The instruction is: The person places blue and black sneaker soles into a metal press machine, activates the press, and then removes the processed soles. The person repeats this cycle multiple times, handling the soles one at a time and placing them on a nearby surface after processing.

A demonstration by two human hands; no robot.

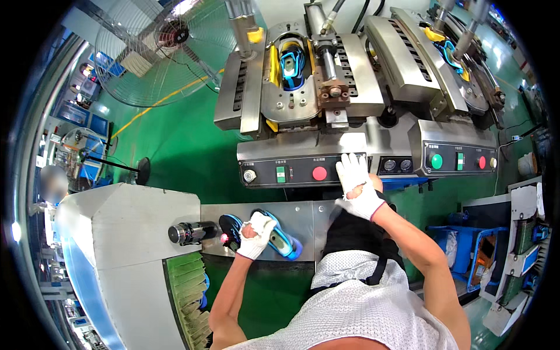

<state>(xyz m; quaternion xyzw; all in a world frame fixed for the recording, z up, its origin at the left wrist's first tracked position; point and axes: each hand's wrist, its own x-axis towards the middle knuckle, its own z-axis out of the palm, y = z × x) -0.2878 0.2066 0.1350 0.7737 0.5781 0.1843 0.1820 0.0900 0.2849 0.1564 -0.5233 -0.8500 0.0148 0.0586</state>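
Observation:
My left hand (256, 234), in a white work glove, is closed at a blue shoe (283, 240) on the steel shelf (302, 227). Its fingers cover part of the shoe. Just left of that hand lies a dark shoe with blue edging (230, 224), partly hidden by the glove. My right hand (360, 189), gloved too, rests with fingers stretched out over the right end of the control panel (262, 160), beside a red button (319, 173). What lies under its fingers is hidden. Above the panel, a blue and black shoe (293, 65) sits in the metal press (290, 108).
A second press (402, 58) stands at the right, holding another blue shoe (449, 55), with its own button panel (461, 149). A large fan (169, 41) is at the upper left. A dark cylinder (189, 233) lies beside the grey machine housing (140, 227). A blue cart (466, 254) is at the right.

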